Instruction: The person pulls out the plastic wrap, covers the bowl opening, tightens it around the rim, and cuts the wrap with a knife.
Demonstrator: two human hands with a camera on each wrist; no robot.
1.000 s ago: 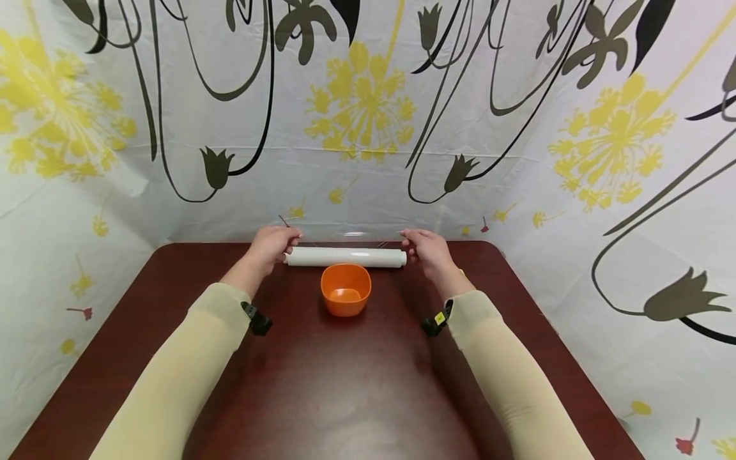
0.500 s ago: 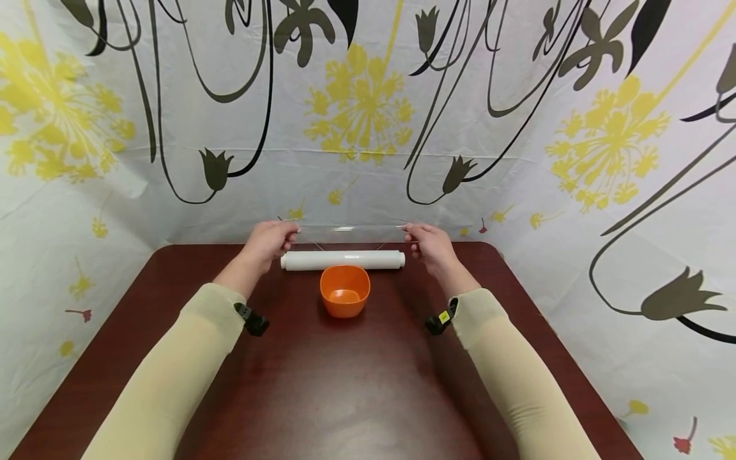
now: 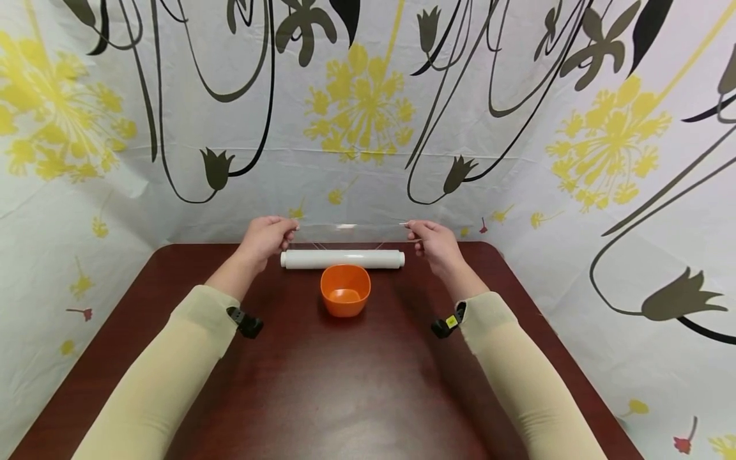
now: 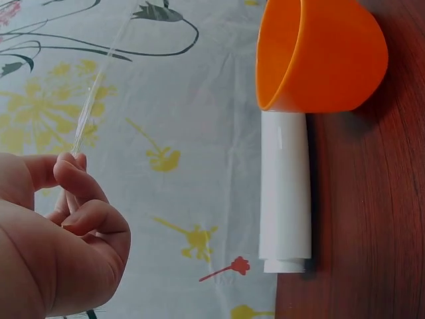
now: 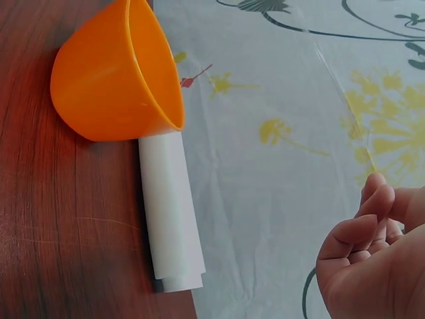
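A sheet of clear plastic wrap [image 3: 345, 234] is stretched between my two hands above the far end of the table. My left hand [image 3: 266, 239] pinches its left end between thumb and fingertips, and my right hand [image 3: 434, 243] pinches the right end. In the left wrist view the plastic wrap [image 4: 83, 123] gathers to a thin edge at the fingertips. Below the sheet lies a white roll of plastic wrap [image 3: 342, 259], lengthwise along the table's far edge. An orange bowl [image 3: 345, 291] stands upright just in front of the roll; neither hand touches it.
The dark red-brown table [image 3: 345, 383] runs toward me beneath both forearms. A cloth [image 3: 362, 191] printed with yellow flowers and dark stems hangs close behind the table and along both sides.
Both hands have risen a little and moved slightly apart, lifting the plastic wrap higher above the roll. The bowl has stayed in place.
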